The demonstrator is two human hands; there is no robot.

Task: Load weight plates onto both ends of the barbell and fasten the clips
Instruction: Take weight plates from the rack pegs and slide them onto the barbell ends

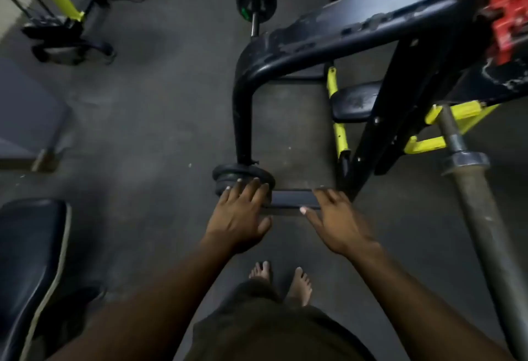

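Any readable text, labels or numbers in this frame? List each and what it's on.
None readable.
Green marking on the black plate on the far bar: too blurred to read.
Red block at the upper right: raised shapes, no legible characters.
Stacked plates under the left hand: no visible lettering.

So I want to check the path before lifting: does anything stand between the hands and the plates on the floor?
Nothing visible does. The left hand already has its fingertips on the stacked plates; the right hand reaches beside them, over the frame's base bar.

1 head cam, wide-angle, looks steeply down and fwd at floor, arms reaching out below it.
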